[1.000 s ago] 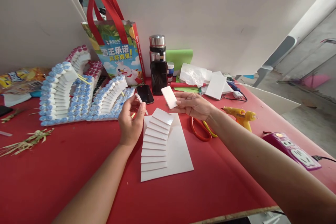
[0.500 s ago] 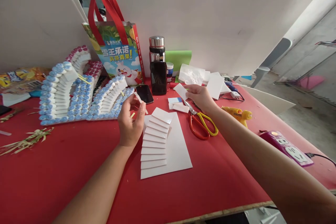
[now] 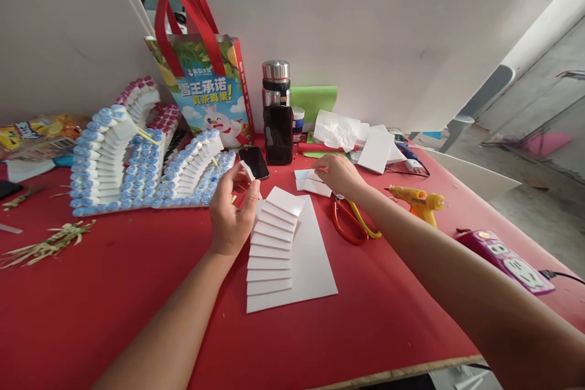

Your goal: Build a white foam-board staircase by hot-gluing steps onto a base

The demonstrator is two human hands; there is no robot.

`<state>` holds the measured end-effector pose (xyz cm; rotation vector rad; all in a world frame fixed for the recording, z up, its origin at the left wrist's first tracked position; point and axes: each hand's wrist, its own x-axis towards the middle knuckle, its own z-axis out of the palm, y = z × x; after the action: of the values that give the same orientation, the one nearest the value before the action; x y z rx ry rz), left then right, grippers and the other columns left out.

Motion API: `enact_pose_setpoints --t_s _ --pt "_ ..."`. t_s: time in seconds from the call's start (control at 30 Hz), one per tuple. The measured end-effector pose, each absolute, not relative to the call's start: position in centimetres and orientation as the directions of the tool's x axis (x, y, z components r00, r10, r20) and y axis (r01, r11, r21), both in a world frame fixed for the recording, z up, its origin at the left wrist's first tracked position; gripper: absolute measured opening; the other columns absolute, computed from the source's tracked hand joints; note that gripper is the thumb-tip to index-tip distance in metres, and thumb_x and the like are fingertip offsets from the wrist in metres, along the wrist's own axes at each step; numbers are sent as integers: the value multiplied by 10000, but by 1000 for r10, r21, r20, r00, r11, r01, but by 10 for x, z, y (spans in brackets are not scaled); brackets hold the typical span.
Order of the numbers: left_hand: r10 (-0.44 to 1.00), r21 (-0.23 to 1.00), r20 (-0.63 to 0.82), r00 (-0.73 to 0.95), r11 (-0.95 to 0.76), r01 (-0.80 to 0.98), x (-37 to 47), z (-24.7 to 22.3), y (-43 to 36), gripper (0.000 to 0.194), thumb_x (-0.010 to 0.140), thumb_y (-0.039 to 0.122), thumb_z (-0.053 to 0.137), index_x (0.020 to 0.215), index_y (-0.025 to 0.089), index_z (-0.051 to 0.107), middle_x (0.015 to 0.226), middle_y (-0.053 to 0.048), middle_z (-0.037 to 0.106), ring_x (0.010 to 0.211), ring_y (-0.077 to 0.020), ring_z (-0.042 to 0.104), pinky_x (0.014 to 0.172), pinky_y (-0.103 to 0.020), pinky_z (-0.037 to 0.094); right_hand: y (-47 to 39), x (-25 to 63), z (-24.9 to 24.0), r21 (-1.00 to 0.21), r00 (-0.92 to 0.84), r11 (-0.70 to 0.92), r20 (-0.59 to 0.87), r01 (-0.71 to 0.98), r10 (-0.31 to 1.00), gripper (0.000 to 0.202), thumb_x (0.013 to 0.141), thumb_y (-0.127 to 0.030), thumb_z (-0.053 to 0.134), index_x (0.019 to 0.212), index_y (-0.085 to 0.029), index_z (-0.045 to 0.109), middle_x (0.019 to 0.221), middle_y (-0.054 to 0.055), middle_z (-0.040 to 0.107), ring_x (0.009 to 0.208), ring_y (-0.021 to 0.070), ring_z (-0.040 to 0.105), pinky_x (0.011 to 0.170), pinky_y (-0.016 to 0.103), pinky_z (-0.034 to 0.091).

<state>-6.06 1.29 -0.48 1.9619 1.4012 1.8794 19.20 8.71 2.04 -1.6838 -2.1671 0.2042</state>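
Observation:
My left hand (image 3: 233, 210) pinches a small white piece (image 3: 247, 171) between thumb and fingers, left of the fanned stack. Several white strips (image 3: 269, 256) overlap in a curved fan on a white sheet (image 3: 315, 268) at the middle of the red table. My right hand (image 3: 339, 175) has its fingers bent down over small white pieces (image 3: 313, 186) beyond the sheet; its fingertips are partly hidden, and what they hold is unclear. Under the right wrist lie scissors (image 3: 348, 223) with red and yellow handles.
A yellow glue gun (image 3: 419, 201) and purple power strip (image 3: 507, 259) lie right. Behind stand a phone (image 3: 278, 135), a steel bottle (image 3: 276, 82) and a printed bag (image 3: 210, 91). Blue-and-white folded models (image 3: 109, 164) stand left. White scraps (image 3: 377, 149) lie back right.
My right hand has lowered onto the small white pieces, and the white piece it held up now lies low among them or under its fingers. My left hand keeps its piece, nearly still.

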Motion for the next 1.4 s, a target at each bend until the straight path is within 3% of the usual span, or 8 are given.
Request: enact_pose_setpoints --t_s 0.13,0.33,0.5,0.63,0.8,1.0,1.2,1.4 --pt "628 586 764 -149 -579 567 -60 -4 12 420 924 300 665 1319 172 602 1007 -55 695 880 -158 654 864 -324 552 90 184 24 -275 -286 330 187 903 940 319 934 -110 536 1094 -205 796 1196 52 763 1103 251 692 900 316 526" --pt "634 583 758 -151 -556 592 -61 -6 13 425 938 355 644 1319 175 598 998 -61 693 895 -176 669 859 -345 564 114 174 23 -148 -414 423 87 894 906 299 880 -105 626 1099 -211 798 1196 76 763 1166 297 657 975 372 484" --pt "645 603 746 -166 -548 580 -62 -7 15 424 943 370 631 1316 172 597 1017 -69 694 896 -174 665 848 -345 569 131 167 23 -147 -440 434 -7 889 898 256 826 -112 689 1042 -189 802 1153 114 768 1113 314 677 909 362 503" --pt "644 611 746 -172 -558 561 -63 -9 15 416 928 335 657 1308 170 608 1023 -66 697 889 -164 662 840 -325 564 129 162 21 -267 -410 399 18 877 912 167 795 -102 703 929 -146 794 1090 161 768 1129 352 658 930 396 487" --pt "644 608 745 -172 -550 572 -63 -10 16 418 932 359 648 1304 174 604 1014 -63 697 878 -168 665 846 -338 567 126 166 23 -565 -289 293 100 771 952 85 801 -100 665 755 -136 727 940 143 766 1058 350 682 916 422 508" --pt "649 609 742 -169 -546 576 -63 -10 17 410 927 354 651 1292 170 606 1007 -59 697 878 -165 662 846 -332 565 116 185 29 -945 -175 99 45 312 983 181 985 -163 475 1002 -138 653 909 110 774 856 203 754 816 363 615" --pt "659 621 730 -181 -529 579 -64 -12 18 428 925 373 656 1300 170 611 1002 -63 696 872 -167 661 846 -332 563 92 195 31 -994 -252 -85 -65 -66 965 112 965 -136 543 964 -142 654 875 121 784 853 219 778 877 432 632" --pt "664 622 724 -187 -512 592 -64 -12 19 441 929 403 642 1297 162 611 1005 -72 689 859 -166 661 825 -329 565 94 192 32 -981 -146 -98 -74 -165 987 51 889 -96 675 926 -130 686 807 80 778 761 184 770 872 381 633"
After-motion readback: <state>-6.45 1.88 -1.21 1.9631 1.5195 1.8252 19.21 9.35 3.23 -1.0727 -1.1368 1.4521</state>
